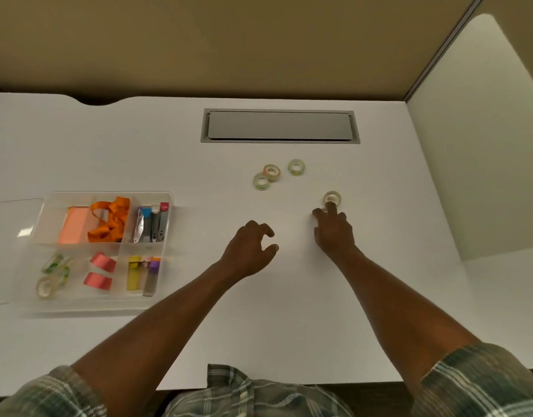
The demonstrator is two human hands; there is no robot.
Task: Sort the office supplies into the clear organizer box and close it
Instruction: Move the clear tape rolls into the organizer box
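The clear organizer box [169, 203] lies open at the left of the white desk, its lid [6, 224] flat to its left. Its compartments hold an orange ribbon [110, 219], a pink note pad, staple removers, red erasers, small coloured boxes and tape rolls [53, 275]. Three loose tape rolls [271, 172] lie in the middle of the desk. A fourth tape roll [332, 197] lies to their right, and the fingertips of my right hand [334, 230] touch its near edge. My left hand [250, 248] hovers over bare desk, fingers curled apart, holding nothing.
A grey cable hatch [279, 126] is set into the desk behind the tape rolls. A white partition [481, 145] stands along the right side. The desk's near edge runs just in front of my body.
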